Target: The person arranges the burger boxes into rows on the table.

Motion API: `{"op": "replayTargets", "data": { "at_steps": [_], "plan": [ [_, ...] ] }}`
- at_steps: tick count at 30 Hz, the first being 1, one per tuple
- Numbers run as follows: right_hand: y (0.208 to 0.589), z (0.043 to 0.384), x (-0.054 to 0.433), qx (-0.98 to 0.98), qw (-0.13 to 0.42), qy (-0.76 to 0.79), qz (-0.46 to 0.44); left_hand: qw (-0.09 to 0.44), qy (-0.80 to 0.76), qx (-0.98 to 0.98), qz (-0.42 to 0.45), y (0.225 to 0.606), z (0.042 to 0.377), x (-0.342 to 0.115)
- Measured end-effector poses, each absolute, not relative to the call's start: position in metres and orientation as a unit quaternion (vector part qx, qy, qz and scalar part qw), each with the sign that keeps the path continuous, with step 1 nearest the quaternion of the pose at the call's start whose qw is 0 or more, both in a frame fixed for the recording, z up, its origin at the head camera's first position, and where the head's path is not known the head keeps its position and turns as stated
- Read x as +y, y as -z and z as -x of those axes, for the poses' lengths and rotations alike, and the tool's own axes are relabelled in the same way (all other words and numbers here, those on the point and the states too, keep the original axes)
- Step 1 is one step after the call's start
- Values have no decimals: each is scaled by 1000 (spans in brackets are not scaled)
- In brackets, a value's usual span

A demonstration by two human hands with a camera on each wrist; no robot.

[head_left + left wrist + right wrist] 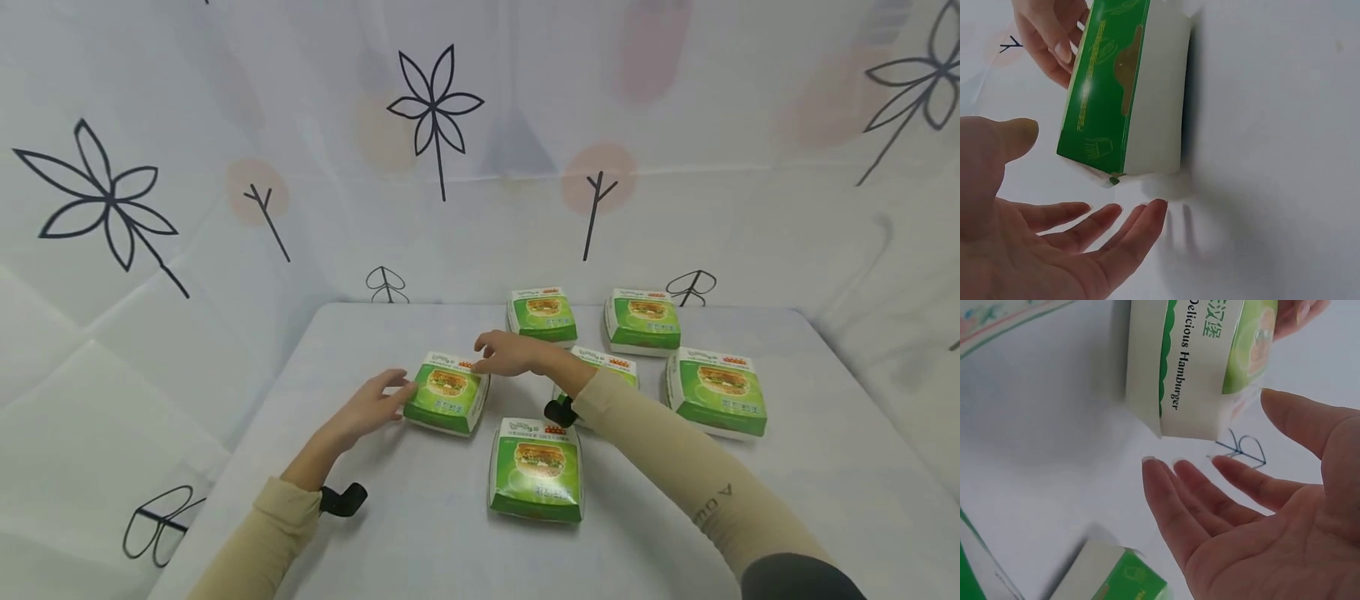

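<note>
A green and white hamburger box [444, 392] lies on the white table between my two hands, turned slightly. My left hand [372, 407] is at its left side, fingers spread and loosely bent. The left wrist view shows those fingertips just short of the end of the box [1154, 100]. Over the box's far right corner reaches my right hand [510, 353]. In the right wrist view, its thumb and fingers are parted, with a gap to the box's white side [1194, 375], printed "Delicious Hamburger". Neither hand grips the box.
Another hamburger box [536, 471] lies in front, near the middle. My right forearm [675, 450] passes over part of a box [611, 363] behind it. More boxes stand at the back [542, 315], back right [643, 323] and right [716, 392]. A patterned cloth [315, 125] hangs behind the table.
</note>
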State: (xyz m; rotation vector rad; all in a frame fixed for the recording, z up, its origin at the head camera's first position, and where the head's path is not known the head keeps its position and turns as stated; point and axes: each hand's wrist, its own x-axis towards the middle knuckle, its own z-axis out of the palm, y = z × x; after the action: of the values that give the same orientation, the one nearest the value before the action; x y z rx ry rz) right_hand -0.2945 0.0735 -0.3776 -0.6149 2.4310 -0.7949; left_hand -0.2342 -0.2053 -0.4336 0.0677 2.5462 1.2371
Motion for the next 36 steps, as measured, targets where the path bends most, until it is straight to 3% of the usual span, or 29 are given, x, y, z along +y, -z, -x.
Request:
{"op": "replayTargets", "data": {
  "at_steps": [21,28,36],
  "plan": [
    [381,294,68,900,267,272,212,157,-423,891,-50,437,250,-206],
    [375,296,69,904,259,260,218,145,-412,900,-17,432,237,-207],
    [375,299,64,892,288,281,207,147,-428,892,-13,437,231,-204]
  ]
}}
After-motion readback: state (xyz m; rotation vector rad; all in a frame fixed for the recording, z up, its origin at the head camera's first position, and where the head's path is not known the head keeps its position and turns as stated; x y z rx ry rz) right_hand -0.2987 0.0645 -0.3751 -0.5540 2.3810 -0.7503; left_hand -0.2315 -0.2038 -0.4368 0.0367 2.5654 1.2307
